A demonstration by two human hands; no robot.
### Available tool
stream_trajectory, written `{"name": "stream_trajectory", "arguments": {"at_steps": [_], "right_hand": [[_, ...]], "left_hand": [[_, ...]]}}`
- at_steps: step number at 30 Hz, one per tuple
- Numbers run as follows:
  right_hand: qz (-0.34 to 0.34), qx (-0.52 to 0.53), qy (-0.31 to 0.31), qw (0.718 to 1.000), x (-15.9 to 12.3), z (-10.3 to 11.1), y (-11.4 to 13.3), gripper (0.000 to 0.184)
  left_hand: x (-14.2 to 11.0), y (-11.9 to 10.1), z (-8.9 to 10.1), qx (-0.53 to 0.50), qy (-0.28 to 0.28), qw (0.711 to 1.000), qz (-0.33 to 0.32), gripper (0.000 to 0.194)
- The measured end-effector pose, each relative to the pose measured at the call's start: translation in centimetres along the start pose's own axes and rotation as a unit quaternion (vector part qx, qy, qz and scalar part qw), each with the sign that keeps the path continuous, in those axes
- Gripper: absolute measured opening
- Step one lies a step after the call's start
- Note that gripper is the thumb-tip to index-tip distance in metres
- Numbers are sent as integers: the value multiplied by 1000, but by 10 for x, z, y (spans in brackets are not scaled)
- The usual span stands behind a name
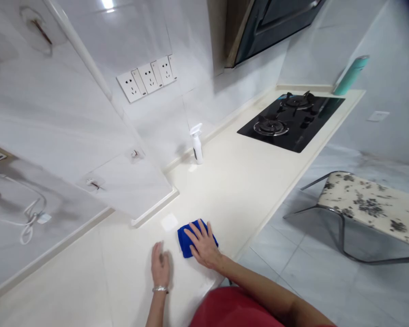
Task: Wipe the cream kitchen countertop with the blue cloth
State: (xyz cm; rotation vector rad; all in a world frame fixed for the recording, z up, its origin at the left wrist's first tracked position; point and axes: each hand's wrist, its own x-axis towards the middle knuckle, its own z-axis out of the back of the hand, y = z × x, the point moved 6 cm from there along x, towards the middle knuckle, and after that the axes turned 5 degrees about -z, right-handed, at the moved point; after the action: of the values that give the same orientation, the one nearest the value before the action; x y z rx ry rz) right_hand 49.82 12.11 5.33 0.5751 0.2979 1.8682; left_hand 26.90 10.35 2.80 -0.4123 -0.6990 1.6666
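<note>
A folded blue cloth (186, 240) lies on the cream countertop (225, 190) near the front edge. My right hand (204, 245) rests flat on top of it, fingers spread and pointing away from me, covering the cloth's right part. To the left, apart from the cloth, is my left hand (161, 265), over the counter with a silver bracelet at the wrist. Its fingers are loosely extended, and nothing shows in them. Farther back, a white spray bottle (197, 147) stands upright by the wall.
A black gas hob (293, 120) is set into the counter's far end, with a turquoise cylindrical bottle (351, 75) behind it. A floral-topped metal-legged stool (368, 204) stands on the floor at right. Wall sockets (148, 78) and a projecting tiled wall (98, 131) border the counter's left side.
</note>
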Motion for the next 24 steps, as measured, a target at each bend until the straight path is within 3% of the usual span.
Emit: {"name": "stream_trajectory", "arguments": {"at_steps": [3,6,10,19,24], "right_hand": [[18,-15,84,996,11,-26,12,57],[25,-24,108,994,20,-34,9,56],[25,-39,98,994,40,-30,-11,56],[-101,-104,28,989,123,-9,-97,68],[-141,-112,48,982,165,-9,-113,68]], "left_hand": [[-2,41,42,73,-50,993,75,72],[-8,61,65,135,-89,978,128,73],[-12,71,63,220,-81,957,169,71],[-13,68,55,284,-82,942,158,75],[-10,62,57,305,-102,938,132,77]]}}
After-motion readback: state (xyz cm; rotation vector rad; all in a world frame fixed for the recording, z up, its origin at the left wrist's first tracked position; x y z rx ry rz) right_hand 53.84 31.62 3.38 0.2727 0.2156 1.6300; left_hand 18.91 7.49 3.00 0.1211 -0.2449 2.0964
